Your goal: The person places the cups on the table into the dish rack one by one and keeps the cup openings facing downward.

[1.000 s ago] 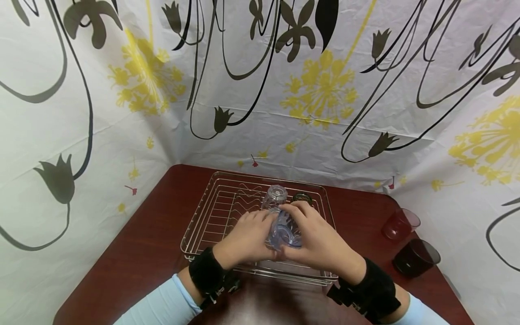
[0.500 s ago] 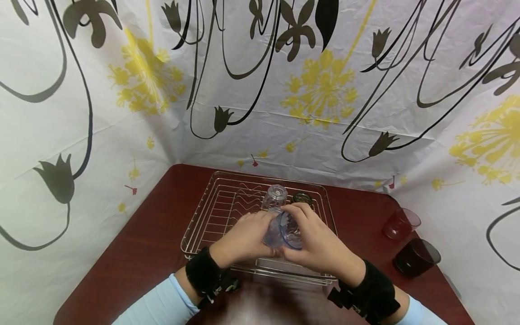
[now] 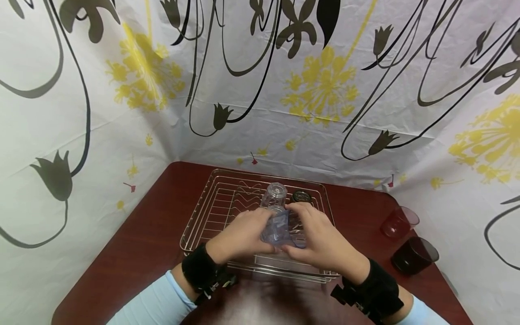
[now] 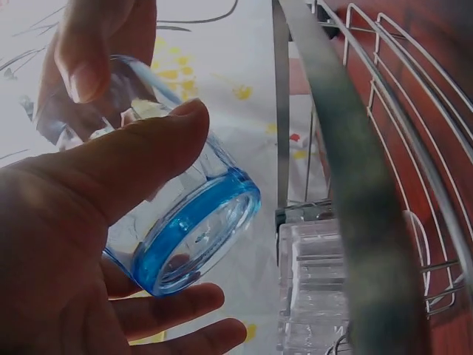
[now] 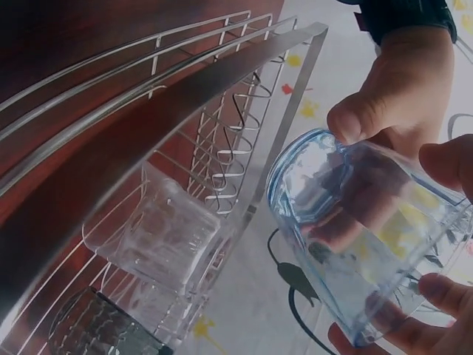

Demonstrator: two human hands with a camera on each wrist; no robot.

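Both hands hold a clear, blue-tinted drinking glass (image 3: 275, 229) above the front part of a wire dish rack (image 3: 211, 212). The glass lies tilted, its thick base toward the left hand and its mouth toward the right. My left hand (image 3: 243, 232) grips it near the base, with the thumb across its side in the left wrist view. My right hand (image 3: 322, 239) has thumb and fingertips at the rim end. Behind the held glass, a clear glass (image 3: 276, 193) stands upside down in the rack. Beside that is a dark green glass (image 3: 302, 197), partly hidden by the right hand.
On the dark red table (image 3: 134, 253), right of the rack, stand a red tumbler (image 3: 400, 222) and a black tumbler (image 3: 414, 256). A patterned white curtain (image 3: 260, 90) encloses the table's back and sides.
The drinking glass has been turned between the hands, so its mouth swings from facing the head camera toward the right hand. The hands stay over the rack, and the view shifts slightly.
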